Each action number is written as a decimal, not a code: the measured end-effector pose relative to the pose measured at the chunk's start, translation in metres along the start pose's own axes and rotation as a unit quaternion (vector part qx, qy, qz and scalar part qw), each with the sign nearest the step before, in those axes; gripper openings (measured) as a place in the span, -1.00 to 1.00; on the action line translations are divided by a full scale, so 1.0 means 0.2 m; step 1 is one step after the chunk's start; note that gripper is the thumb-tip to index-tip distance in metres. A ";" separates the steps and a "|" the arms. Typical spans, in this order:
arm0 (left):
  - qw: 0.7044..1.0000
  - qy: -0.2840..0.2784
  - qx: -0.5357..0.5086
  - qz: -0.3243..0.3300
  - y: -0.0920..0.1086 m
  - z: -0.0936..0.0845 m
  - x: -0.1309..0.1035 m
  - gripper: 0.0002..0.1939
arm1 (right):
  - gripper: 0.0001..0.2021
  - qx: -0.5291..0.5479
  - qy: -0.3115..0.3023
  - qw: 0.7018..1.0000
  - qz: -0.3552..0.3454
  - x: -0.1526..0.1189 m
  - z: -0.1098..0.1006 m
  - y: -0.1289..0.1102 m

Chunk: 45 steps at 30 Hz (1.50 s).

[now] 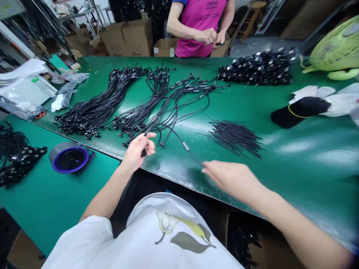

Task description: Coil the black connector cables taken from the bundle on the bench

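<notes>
Left grip on black cable, pink shirt reading "CHINA"

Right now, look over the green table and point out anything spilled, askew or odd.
Nothing is plainly spilled or damaged. The untidiest spot is the loose pile of thin black pieces beyond the right hand: its ends stick out unevenly, whereas the black bundle farther right has a yellow band around it.
</notes>
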<state>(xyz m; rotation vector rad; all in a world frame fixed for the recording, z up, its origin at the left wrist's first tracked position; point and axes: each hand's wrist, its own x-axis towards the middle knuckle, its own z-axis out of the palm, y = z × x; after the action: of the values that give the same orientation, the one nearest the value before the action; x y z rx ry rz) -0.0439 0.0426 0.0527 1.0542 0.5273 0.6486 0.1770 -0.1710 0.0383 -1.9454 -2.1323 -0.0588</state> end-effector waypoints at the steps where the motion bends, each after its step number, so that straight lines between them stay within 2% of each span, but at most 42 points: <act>1: 0.997 -0.019 0.073 0.011 -0.05 0.04 0.00 -0.71 | -0.65 0.026 -0.036 0.998 -0.043 0.02 -0.02 -0.07; 3: 0.976 -0.095 0.193 0.021 -0.14 0.12 -0.03 -0.65 | -0.63 0.090 -0.070 0.989 -0.090 0.08 -0.06 -0.17; 4: 0.962 -0.142 0.233 0.015 -0.18 0.16 -0.06 -0.64 | -0.63 0.116 -0.060 0.988 -0.080 0.12 -0.08 -0.19; 6: 0.941 -0.212 0.263 -0.011 -0.21 0.19 -0.10 -0.63 | -0.65 0.165 0.000 0.986 -0.013 0.17 -0.07 -0.18; 7: 0.942 -0.223 0.250 -0.025 -0.22 0.20 -0.11 -0.63 | -0.68 0.196 0.041 0.979 0.032 0.20 -0.04 -0.16; 9: 0.964 -0.192 0.177 -0.042 -0.23 0.20 -0.12 -0.63 | -0.74 0.273 0.130 0.946 0.114 0.23 0.05 -0.12; 10: 0.977 -0.165 0.129 -0.046 -0.23 0.20 -0.11 -0.64 | -0.70 0.319 0.165 0.922 0.144 0.24 0.10 -0.11; 12: 0.989 -0.124 0.050 -0.066 -0.25 0.21 -0.09 -0.63 | -0.65 0.427 0.192 0.861 0.198 0.26 0.21 -0.11; 15: 0.987 -0.113 0.007 -0.115 -0.31 0.24 -0.08 -0.58 | -0.59 0.577 0.207 0.741 0.274 0.30 0.31 -0.17; 17: 0.988 -0.085 -0.024 -0.127 -0.36 0.26 -0.09 -0.55 | -0.58 0.646 0.242 0.654 0.311 0.32 0.33 -0.22; 19: 0.991 -0.035 -0.064 -0.116 -0.40 0.27 -0.10 -0.55 | -0.59 0.711 0.246 0.581 0.311 0.34 0.32 -0.26; 21: 0.992 -0.008 -0.079 -0.102 -0.42 0.27 -0.11 -0.55 | -0.60 0.754 0.238 0.531 0.304 0.35 0.31 -0.30; 22: 0.992 -0.012 -0.073 -0.103 -0.42 0.27 -0.11 -0.54 | -0.61 0.762 0.243 0.515 0.308 0.35 0.30 -0.31; 25: 0.991 -0.044 -0.035 -0.124 -0.44 0.28 -0.12 -0.46 | -0.62 0.753 0.270 0.490 0.345 0.36 0.31 -0.32; 27: 0.992 -0.044 -0.008 -0.115 -0.46 0.29 -0.12 -0.42 | -0.59 0.749 0.274 0.488 0.354 0.36 0.31 -0.32; 32: 0.990 -0.046 0.123 -0.043 -0.47 0.27 -0.11 -0.48 | -0.49 0.750 0.274 0.509 0.322 0.34 0.30 -0.32; 35: 0.966 -0.097 0.237 -0.028 -0.46 0.23 -0.10 -0.57 | -0.58 0.738 0.303 0.524 0.298 0.32 0.28 -0.34; 37: 0.946 -0.155 0.282 -0.038 -0.45 0.21 -0.10 -0.60 | -0.63 0.726 0.312 0.537 0.297 0.30 0.26 -0.37; 41: 0.917 -0.263 0.288 -0.087 -0.46 0.21 -0.11 -0.54 | -0.58 0.708 0.301 0.559 0.309 0.27 0.23 -0.41; 45: 0.927 -0.271 0.244 -0.084 -0.46 0.23 -0.12 -0.56 | -0.44 0.748 0.313 0.523 0.263 0.28 0.16 -0.39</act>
<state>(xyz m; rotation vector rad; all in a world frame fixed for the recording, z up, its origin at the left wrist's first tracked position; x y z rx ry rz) -0.0076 -0.0342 -0.0104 1.5699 0.2873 0.0469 0.0902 -0.1178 0.0311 -0.9441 -0.3915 0.7750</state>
